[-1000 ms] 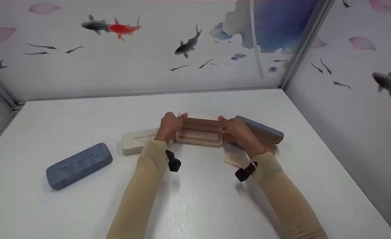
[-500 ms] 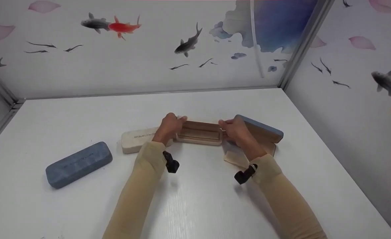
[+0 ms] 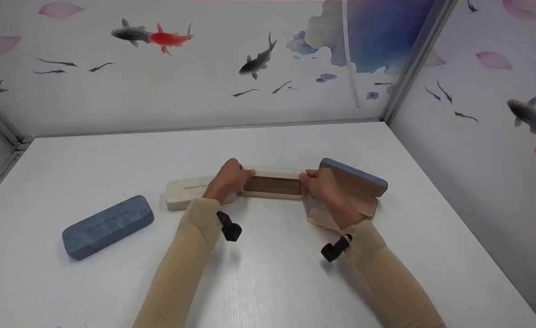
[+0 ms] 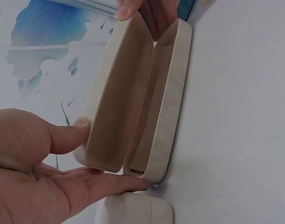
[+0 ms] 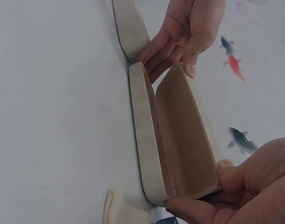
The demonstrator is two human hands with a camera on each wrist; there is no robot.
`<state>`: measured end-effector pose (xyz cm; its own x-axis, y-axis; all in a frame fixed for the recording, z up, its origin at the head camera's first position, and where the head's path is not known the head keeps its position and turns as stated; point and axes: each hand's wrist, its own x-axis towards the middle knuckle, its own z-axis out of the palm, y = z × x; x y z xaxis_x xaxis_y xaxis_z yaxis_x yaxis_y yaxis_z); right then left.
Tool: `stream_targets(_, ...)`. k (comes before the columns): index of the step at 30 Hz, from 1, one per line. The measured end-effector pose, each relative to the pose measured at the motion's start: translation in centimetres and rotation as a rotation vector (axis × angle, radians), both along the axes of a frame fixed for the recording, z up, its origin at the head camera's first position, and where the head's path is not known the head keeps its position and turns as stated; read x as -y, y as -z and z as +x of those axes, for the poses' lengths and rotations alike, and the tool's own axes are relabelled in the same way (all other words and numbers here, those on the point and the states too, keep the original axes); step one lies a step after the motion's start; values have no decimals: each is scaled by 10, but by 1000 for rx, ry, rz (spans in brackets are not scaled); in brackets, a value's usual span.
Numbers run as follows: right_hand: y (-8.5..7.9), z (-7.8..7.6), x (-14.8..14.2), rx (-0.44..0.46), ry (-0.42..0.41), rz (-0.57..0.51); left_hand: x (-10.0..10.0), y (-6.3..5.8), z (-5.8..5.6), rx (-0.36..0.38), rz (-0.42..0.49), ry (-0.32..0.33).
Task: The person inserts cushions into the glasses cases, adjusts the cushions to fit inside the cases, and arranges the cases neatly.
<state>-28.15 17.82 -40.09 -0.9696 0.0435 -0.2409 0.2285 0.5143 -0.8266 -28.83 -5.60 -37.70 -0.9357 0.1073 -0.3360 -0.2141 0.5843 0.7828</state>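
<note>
A cream glasses case (image 3: 272, 196) with a brown lining stands on the white table, its lid partly raised. My left hand (image 3: 229, 177) holds its left end and my right hand (image 3: 324, 184) its right end. In the left wrist view, the left thumb presses the lid (image 4: 115, 93) while the fingers lie along the end of the base. The right thumb (image 5: 226, 175) likewise rests on the lid edge, with fingers at the base. A folded cloth (image 4: 138, 165) with a zigzag edge shows inside the case.
A second cream case (image 3: 186, 193), closed and lettered, sits just left of the held one. Further left lies a closed blue case (image 3: 108, 227). An open blue case (image 3: 361, 175) stands behind the right forearm, and a beige cloth (image 3: 321, 218) lies near that wrist.
The cream case's lid has swung forward and down from nearly upright, so its lining shows less. Both hands have moved slightly down toward the body with it.
</note>
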Motion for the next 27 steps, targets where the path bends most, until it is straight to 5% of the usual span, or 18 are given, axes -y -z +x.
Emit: stream_targets(27, 18, 16, 1, -108, 27, 1, -2, 7, 1, -68, -126, 32)
